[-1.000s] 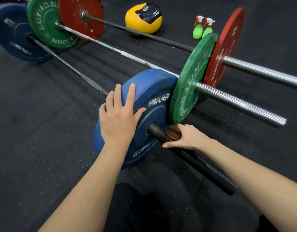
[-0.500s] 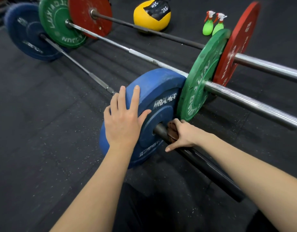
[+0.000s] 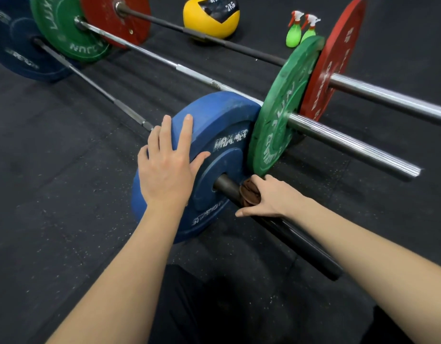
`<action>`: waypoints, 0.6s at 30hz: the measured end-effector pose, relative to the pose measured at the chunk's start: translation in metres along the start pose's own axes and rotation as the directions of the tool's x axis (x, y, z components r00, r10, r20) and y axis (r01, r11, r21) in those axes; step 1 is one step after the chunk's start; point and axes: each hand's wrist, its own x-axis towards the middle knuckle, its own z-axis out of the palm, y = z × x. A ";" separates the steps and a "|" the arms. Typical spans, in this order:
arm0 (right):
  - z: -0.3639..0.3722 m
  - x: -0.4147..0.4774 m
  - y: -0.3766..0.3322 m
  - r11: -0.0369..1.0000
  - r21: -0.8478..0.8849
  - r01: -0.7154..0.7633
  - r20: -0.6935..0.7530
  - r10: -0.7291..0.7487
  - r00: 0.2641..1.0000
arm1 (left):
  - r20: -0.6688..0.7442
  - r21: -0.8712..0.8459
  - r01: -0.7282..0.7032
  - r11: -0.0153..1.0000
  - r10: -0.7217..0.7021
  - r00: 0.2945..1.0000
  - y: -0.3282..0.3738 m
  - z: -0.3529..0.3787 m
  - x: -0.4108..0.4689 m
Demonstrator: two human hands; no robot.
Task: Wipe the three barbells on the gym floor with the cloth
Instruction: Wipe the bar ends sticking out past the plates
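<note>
White lettering on the near blue plate (image 3: 222,150) reads HAMMER across the face. A lower word looks like STRENGTH, though its end is blurred. The far green plate (image 3: 63,28) carries curved white letters that seem to spell LUXIAOJUN, only partly legible. The black patch on the yellow ball (image 3: 209,23) reads 2KG.

Three barbells lie side by side on the black floor (image 3: 53,194), all with their long axes running from far left to near right. The blue bar (image 3: 95,85) is nearest, the green bar (image 3: 189,70) is in the middle, and the red bar (image 3: 214,39) is farthest. The near green plate (image 3: 281,112) stands just beside the blue plate, and the near red plate (image 3: 333,58) is just behind the green one. The blue bar's dark sleeve (image 3: 309,247) points toward the lower right, its end close to the person.

The left hand (image 3: 164,170) lies flat on the blue plate. Its fingers are spread over the rim and its thumb is on the face.

The right hand (image 3: 271,197) is curled over the sleeve just outside the plate's hub, gripping the brown cloth (image 3: 249,193) against the metal. The cloth bunches out on the plate side of the fist, between hand and hub. The thumb lies along the near side of the sleeve.

Two green spray bottles (image 3: 294,33) stand on the floor beyond the red bar, right of the ball.
</note>
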 end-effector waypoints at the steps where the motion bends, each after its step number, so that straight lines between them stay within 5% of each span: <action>1: 0.000 -0.009 0.004 1.000 -0.022 -0.013 0.022 0.014 1.000 | 0.002 -0.006 0.003 1.000 -0.003 1.000 0.000 0.000 0.000; 9: 0.006 -0.067 0.044 0.988 -0.094 -0.122 0.150 0.135 0.979 | 0.004 -0.041 0.017 0.999 -0.017 1.000 0.002 -0.001 -0.004; 18: 0.025 -0.058 0.031 0.982 0.169 -0.089 -0.028 0.095 0.995 | 0.027 -0.048 0.036 0.998 -0.035 0.999 0.003 -0.003 -0.004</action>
